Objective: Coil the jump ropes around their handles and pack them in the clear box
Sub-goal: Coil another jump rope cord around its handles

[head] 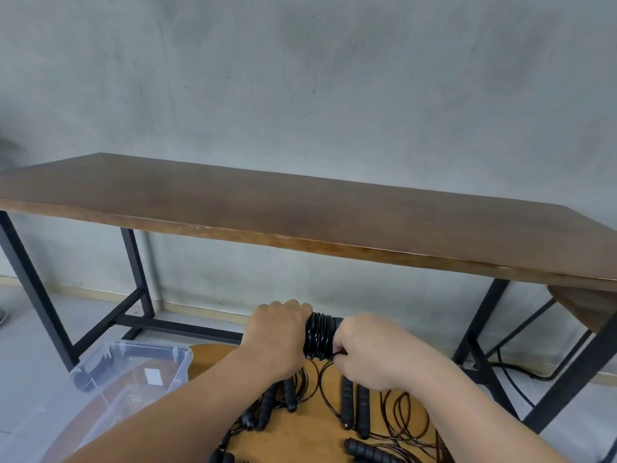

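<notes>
My left hand (278, 332) grips one end of a pair of black jump rope handles with black rope coiled tightly round them (320, 335). My right hand (367, 349) holds the other end and pinches the thin rope at the coil's lower edge. Below the hands, several loose black handles (347, 401) and tangled dark rope (404, 419) lie on a small round wooden table (307, 426). The clear box (133, 372) stands open at the lower left, against the small table's edge; I see no jump ropes in it.
A long brown wooden table (300, 208) on black metal legs (137, 272) stands ahead against a grey wall. A black cable (521, 372) runs on the floor at the right. A brown stool seat (584, 302) shows under the table's right end.
</notes>
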A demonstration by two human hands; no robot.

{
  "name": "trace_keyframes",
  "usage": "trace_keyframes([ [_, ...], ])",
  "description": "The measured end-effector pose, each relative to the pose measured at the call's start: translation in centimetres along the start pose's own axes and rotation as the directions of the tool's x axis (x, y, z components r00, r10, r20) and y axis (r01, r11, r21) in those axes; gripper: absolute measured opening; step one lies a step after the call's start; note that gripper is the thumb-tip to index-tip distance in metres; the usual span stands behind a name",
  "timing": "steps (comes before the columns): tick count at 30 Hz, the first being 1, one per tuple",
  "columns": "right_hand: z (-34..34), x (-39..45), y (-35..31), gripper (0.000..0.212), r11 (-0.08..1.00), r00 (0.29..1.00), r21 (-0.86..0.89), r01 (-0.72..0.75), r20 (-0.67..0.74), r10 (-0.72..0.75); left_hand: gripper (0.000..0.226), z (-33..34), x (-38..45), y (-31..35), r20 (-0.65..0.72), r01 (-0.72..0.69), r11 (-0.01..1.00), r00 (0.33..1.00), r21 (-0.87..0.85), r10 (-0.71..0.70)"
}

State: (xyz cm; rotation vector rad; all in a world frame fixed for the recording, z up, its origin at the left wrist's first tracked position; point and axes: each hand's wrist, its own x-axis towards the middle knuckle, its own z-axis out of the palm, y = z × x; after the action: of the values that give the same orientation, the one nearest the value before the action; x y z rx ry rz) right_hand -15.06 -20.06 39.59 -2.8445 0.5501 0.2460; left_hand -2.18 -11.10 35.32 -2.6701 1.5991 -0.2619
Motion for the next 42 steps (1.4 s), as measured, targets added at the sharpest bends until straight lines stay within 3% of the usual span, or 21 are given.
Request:
trace_keyframes([
  [4, -1.4, 0.2, 0.5, 0.021, 0.998, 0.997, 0.021, 0.052, 0.048, -0.053, 0.028, -0.4, -0.3, 0.1, 0.064, -0.050, 0.999, 0.997, 0.000, 0.049],
  [8, -3.9, 0.9, 2.5, 0.014, 0.980, 0.995, 0.189, 0.063, 0.063, -0.076, 0.024, -1.2, -0.3, 0.3, 0.166, -0.165, 0.978, 0.969, -0.129, 0.185],
  [12, -4.4, 1.4, 5.3, 0.015, 0.892, 0.996, 0.444, 0.078, 0.008, -0.092, 0.024, -2.3, 0.4, -1.2, 0.152, -0.176, 0.940, 0.962, -0.291, 0.227],
  [17, -3.2, 2.0, 6.5, 0.014, 0.705, 0.997, 0.707, 0.046, 0.008, -0.073, 0.023, -2.6, 0.6, -2.0, 0.193, -0.226, 0.870, 0.922, -0.438, 0.337],
  [21, -0.9, 2.6, 7.1, 0.014, 0.504, 0.999, 0.864, -0.001, 0.018, -0.030, 0.027, -2.2, 0.7, -2.5, 0.220, -0.170, 0.817, 0.915, -0.552, 0.338],
  [25, 1.8, 3.0, 7.0, 0.026, 0.192, 1.000, 0.981, -0.023, 0.024, -0.001, 0.031, -1.5, 0.8, -2.9, 0.221, -0.107, 0.749, 0.920, -0.654, 0.324],
  [27, 2.7, 3.1, 6.5, 0.022, 0.044, 1.000, 0.999, 0.001, -0.001, 0.001, 0.030, -1.3, 0.9, -2.9, 0.217, -0.058, 0.709, 0.932, -0.702, 0.291],
  [30, 3.6, 3.2, 6.0, 0.020, -0.093, 0.997, 0.994, 0.054, -0.049, 0.056, 0.032, -1.3, 1.1, -2.7, 0.199, -0.013, 0.659, 0.949, -0.752, 0.245],
  [37, 5.3, 3.5, 4.2, 0.025, -0.125, 0.989, 0.991, 0.045, -0.027, 0.142, 0.028, -2.1, 2.0, -3.1, 0.145, 0.086, 0.614, 0.988, -0.785, 0.047],
  [42, 5.7, 3.3, 1.7, 0.027, 0.038, 0.973, 0.998, 0.055, -0.063, 0.224, 0.025, -1.3, 2.3, -2.6, 0.141, 0.140, 0.681, 0.989, -0.719, -0.054],
])
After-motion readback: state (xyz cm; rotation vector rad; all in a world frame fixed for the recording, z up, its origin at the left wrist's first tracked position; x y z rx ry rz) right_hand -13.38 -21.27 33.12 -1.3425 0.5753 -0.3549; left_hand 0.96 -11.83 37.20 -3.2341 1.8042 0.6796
